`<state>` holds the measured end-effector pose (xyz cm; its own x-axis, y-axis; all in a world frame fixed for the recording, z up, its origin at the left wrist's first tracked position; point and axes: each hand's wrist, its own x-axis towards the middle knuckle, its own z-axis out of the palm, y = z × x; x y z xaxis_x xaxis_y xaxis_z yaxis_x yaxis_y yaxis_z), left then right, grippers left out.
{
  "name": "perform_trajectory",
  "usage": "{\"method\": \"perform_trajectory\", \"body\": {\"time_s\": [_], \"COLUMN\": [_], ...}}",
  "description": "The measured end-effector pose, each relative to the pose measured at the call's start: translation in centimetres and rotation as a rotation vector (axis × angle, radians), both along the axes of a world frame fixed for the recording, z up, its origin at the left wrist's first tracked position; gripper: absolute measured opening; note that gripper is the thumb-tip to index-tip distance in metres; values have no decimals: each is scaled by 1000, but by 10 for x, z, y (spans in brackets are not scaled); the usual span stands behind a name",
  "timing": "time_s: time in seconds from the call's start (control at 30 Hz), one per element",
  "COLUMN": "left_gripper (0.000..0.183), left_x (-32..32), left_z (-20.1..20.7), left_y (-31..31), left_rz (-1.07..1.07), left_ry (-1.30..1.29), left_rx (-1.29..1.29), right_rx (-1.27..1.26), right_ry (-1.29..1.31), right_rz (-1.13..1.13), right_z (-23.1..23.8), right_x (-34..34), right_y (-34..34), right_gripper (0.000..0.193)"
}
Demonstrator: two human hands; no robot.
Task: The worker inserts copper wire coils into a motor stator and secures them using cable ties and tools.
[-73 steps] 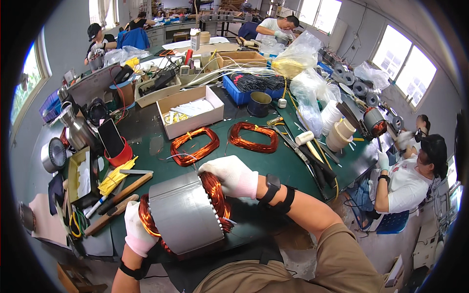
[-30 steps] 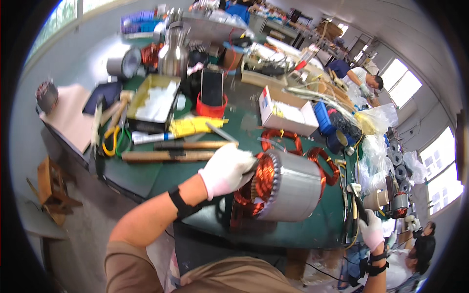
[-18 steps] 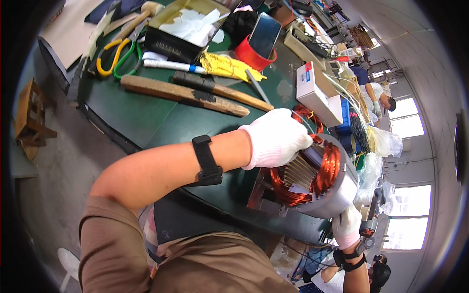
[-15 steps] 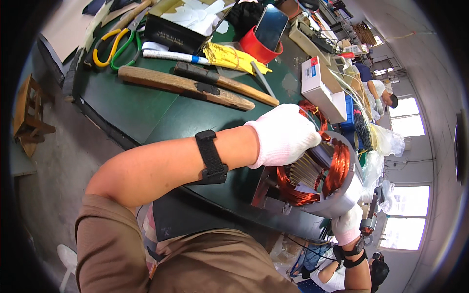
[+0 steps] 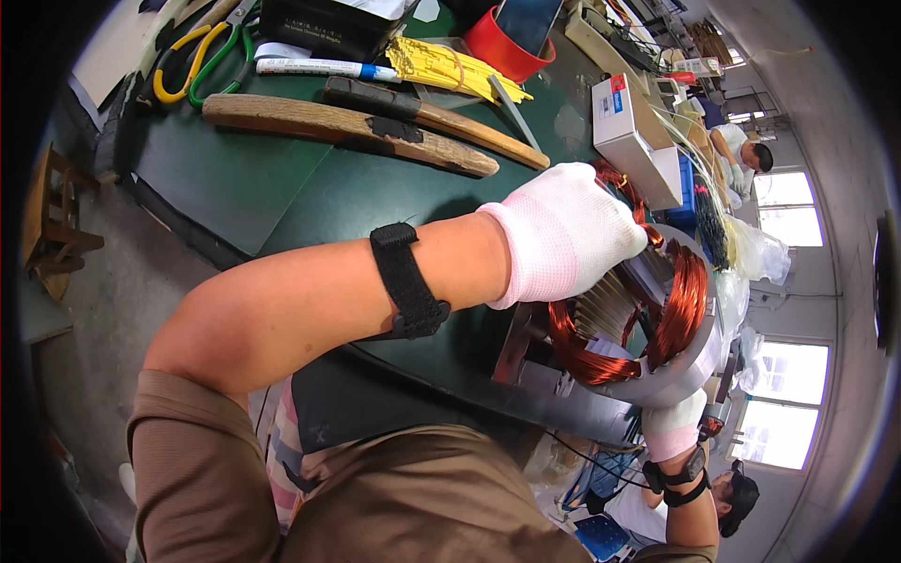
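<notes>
A grey ring-shaped motor stator (image 5: 706, 349) stands tilted at the table's right, with bundles of red-brown copper wire (image 5: 683, 300) bulging from its bore. Slots lined with pale strips show inside. My left hand (image 5: 572, 230), in a white glove, reaches across to the stator's far upper rim. Its fingers are curled closed beside a loose copper coil (image 5: 619, 188), and whatever they grip is hidden. Against the stator's near outer wall rests my right hand (image 5: 674, 424), also gloved; its fingers are out of sight behind the metal.
Two wooden sticks (image 5: 347, 127) (image 5: 450, 127) lie beyond my left arm. Farther back are scissors (image 5: 202, 61), a marker (image 5: 324, 68), yellow strips (image 5: 441, 68), a red round container (image 5: 507, 47) and a white box (image 5: 629, 122). Other people (image 5: 737, 155) (image 5: 648, 516) sit at the right.
The view has shifted, so the stator and both hands appear slightly farther right. My left hand stays closed at the rim, and my right hand remains against the stator's outside.
</notes>
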<state>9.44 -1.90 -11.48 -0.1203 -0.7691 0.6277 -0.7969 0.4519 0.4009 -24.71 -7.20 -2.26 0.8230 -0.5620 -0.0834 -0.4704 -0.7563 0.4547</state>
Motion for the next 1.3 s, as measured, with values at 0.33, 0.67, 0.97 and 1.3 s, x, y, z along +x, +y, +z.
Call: {"method": "perform_trajectory", "body": {"time_s": [0.33,0.67,0.97,1.3], "left_gripper": [23,17,13,48], "left_x": [-2,1,10,6], "left_z": [-3,-1,0,-5], "left_y": [2,0,0,-6], "left_rz": [9,-66,-79,73], "left_ry": [93,47,-6,331], "left_rx": [-24,-52,59,64], "right_rx": [-111,146,88,-43], "right_ry": [66,-168,301,128], "right_rz": [-239,-145,-294,-303], "right_z": [14,7,24,49], "right_x": [-21,-23,-7,-25], "right_y": [5,-9,-22,7], "right_gripper": [15,23,23,23]}}
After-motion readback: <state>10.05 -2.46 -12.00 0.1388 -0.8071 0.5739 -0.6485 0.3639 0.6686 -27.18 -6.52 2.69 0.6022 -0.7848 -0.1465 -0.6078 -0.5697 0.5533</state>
